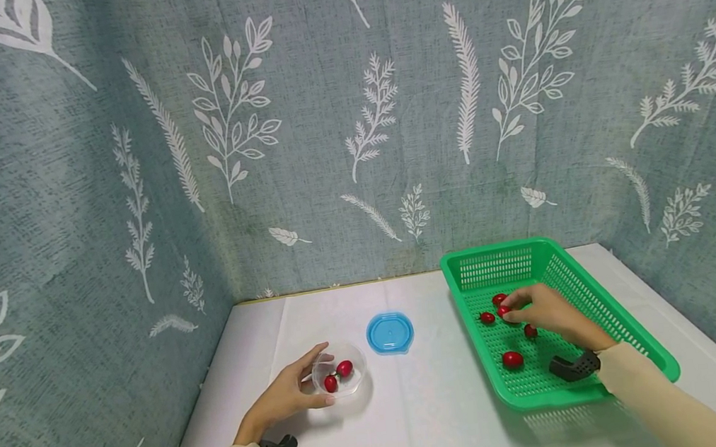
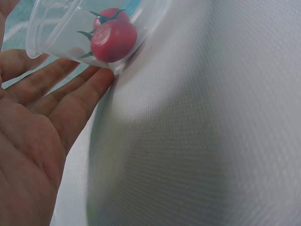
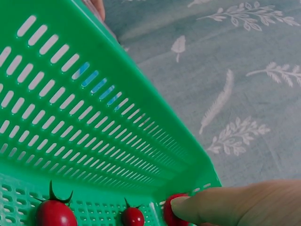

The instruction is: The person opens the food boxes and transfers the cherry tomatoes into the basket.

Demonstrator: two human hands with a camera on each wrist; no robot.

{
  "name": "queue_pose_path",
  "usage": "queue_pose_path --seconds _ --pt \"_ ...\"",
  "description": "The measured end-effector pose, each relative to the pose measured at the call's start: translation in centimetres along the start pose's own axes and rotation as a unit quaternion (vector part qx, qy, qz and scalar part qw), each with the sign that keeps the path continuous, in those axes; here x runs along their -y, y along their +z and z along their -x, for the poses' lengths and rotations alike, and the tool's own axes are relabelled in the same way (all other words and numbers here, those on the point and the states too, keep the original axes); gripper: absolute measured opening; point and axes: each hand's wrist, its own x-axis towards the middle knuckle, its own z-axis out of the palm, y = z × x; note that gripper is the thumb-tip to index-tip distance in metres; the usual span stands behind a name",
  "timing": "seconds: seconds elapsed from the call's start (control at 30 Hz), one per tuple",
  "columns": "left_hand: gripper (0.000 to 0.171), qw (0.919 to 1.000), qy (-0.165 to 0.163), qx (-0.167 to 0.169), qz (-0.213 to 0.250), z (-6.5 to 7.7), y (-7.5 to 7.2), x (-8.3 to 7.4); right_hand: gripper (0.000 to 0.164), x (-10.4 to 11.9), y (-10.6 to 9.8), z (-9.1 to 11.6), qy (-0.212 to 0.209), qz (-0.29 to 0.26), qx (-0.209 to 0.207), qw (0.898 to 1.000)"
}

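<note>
My left hand [image 1: 286, 393] holds a small clear plastic tub [image 1: 360, 376] at its side, thumb at the near side and fingers behind. Two cherry tomatoes [image 2: 114, 41] with green stalks lie in the tub. Over at the right, my right hand [image 1: 551, 313] reaches into a green slotted basket [image 1: 472, 355]. Thumb and fingertips pinch a cherry tomato [image 1: 503, 311]; in the right wrist view a finger covers part of this tomato [image 3: 173, 212]. More red tomatoes [image 1: 513, 360] are scattered on the basket floor around the hand.
A blue lid [image 1: 389, 333] lies on the white-covered table [image 1: 431, 402] between tub and basket. Patterned grey-green cloth [image 1: 326, 148] rises behind the table and along both sides. Black straps with cameras sit on both wrists.
</note>
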Motion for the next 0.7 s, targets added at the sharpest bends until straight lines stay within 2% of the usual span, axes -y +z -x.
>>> queue_pose_path --seconds 0.17,0.37,0.7 --pt "0.103 1.0 0.001 0.002 0.001 0.1 0.0 0.0 0.034 0.0 0.0 0.0 0.012 -0.001 0.005 1.0" --pt "0.104 1.0 -0.008 -0.002 0.001 0.2 0.0 -0.2 0.03 0.6 0.2 -0.2 -0.004 -0.006 0.002 1.0" --pt "0.104 1.0 -0.007 0.001 0.006 0.1 0.0 -0.2 0.024 3.9 2.0 -1.5 -0.036 -0.033 0.003 0.999"
